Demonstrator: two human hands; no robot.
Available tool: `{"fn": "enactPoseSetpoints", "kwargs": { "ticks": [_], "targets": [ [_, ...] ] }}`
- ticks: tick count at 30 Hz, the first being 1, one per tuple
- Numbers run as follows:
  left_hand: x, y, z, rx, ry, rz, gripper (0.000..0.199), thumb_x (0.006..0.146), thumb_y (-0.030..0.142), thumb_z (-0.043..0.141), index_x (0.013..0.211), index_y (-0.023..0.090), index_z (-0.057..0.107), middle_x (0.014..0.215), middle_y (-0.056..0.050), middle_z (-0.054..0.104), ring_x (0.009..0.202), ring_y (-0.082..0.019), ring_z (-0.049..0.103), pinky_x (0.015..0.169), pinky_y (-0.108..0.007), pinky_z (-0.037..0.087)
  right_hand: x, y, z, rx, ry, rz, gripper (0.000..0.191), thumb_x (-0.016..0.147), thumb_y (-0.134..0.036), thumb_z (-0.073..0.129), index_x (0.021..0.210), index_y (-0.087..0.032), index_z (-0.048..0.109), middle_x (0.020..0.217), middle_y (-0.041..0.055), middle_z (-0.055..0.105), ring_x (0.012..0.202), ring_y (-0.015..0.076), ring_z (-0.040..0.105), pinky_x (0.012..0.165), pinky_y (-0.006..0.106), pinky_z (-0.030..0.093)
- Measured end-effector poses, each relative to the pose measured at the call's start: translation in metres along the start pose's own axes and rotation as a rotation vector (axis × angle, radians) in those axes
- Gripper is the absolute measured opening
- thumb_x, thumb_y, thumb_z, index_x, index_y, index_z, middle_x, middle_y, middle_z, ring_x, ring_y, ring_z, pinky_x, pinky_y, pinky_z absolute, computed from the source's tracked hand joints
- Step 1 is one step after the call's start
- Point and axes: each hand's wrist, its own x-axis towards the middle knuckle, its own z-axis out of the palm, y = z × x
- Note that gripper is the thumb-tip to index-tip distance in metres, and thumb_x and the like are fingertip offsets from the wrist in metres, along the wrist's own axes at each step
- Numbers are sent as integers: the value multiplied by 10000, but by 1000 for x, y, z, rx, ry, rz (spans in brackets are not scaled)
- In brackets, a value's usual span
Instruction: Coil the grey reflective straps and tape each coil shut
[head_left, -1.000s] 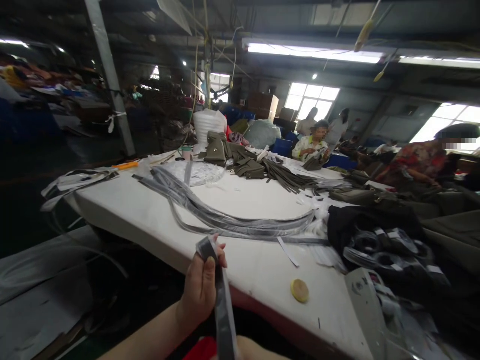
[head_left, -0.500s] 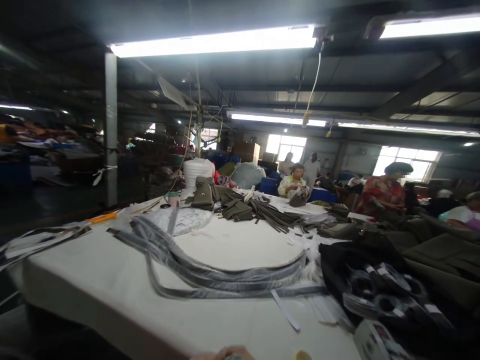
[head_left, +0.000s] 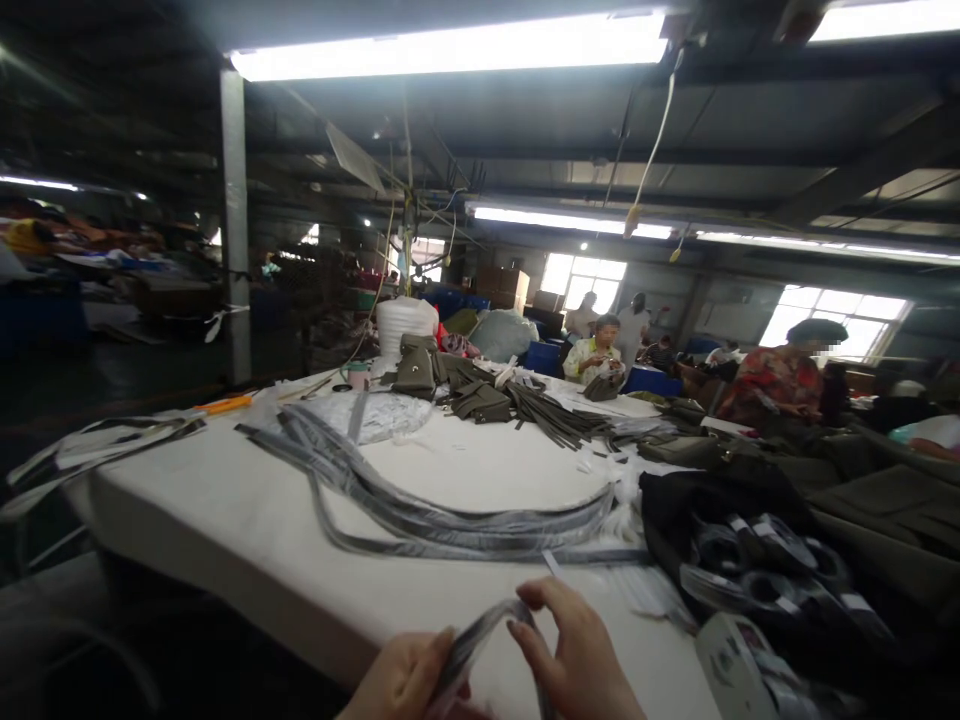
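The left grip (head_left: 403,675) and right grip (head_left: 576,648) hold a bent grey strip (head_left: 489,620) by the white tabletop (head_left: 465,462), with long strips (head_left: 424,527) lying beyond them and a lit tube light (head_left: 450,46) overhead.

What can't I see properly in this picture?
In the head view:
- Both ends of the strip in the hands: cut off or hidden, low down by the bottom edge.
- The wrists of the left hand and right hand: cut off by the bottom edge.
- The foot of the white roll: hidden by the olive bag.
- Marks on the pale machine: too small and blurred.
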Motion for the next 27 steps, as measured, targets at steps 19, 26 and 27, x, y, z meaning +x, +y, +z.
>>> {"fn": "enactPoseSetpoints", "kwargs": {
  "ticks": [19, 26, 27],
  "targets": [
    [2, 0, -10, 210, -129, 7, 612, 912, 655, 322, 588, 180, 530, 452, 17, 426, 416, -124, 380, 492, -271, 339, -5, 20, 8, -42, -316, 141, 314, 889, -466, 540, 838, -192, 684, 758, 45, 667, 724, 186, 575, 642, 270, 419],
    [15, 4, -36, -703, -254, -395, 736, 984, 575, 201, 758, 74, 689, 292, 84, 244, 259, -81, 243, 424, -220, 384, -2, 49, 29, 57, -380, 204, 562, 967, -564, 307, 825, -169, 680, 690, 42, 615, 665, 181, 557, 636, 284, 424],
    [18, 7, -41, -791, -230, -379, 746, 999, 541, 167, 770, 62, 691, 304, 89, 238, 262, -72, 222, 453, -218, 410, -5, 47, 36, 122, -370, 223, 577, 972, -567, 275, 904, -161, 679, 654, 27, 585, 623, 169, 536, 605, 276, 416]
  ]
}}
